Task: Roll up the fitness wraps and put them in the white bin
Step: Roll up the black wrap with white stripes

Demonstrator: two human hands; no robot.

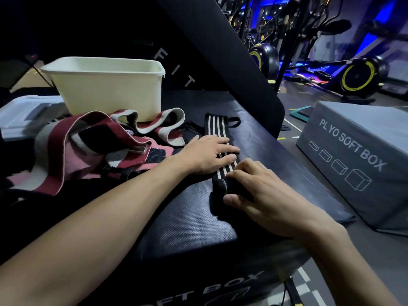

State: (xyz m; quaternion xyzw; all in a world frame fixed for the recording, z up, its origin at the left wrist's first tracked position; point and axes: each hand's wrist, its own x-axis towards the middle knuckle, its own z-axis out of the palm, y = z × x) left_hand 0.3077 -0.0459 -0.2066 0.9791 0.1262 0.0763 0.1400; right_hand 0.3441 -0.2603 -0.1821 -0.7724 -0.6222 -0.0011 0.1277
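Observation:
A black wrap with white stripes [215, 125] lies stretched out on the dark plyo box [187, 217], its near end turned into a small roll. My right hand [262, 191] curls its fingers and thumb around that roll. My left hand [209, 154] lies flat with straight fingers pressing the strip just beyond the roll. A tangled heap of maroon, pink and white wraps [92, 146] sits to the left. Behind the heap stands the white bin [106, 89]; I cannot see inside it.
A grey box marked PLYO SOFT BOX [362, 155] stands to the right, across a gap. A black slanted pad [220, 51] rises behind the wrap. A clear plastic lid or container [24, 115] lies at the far left. Exercise bikes [357, 78] fill the background.

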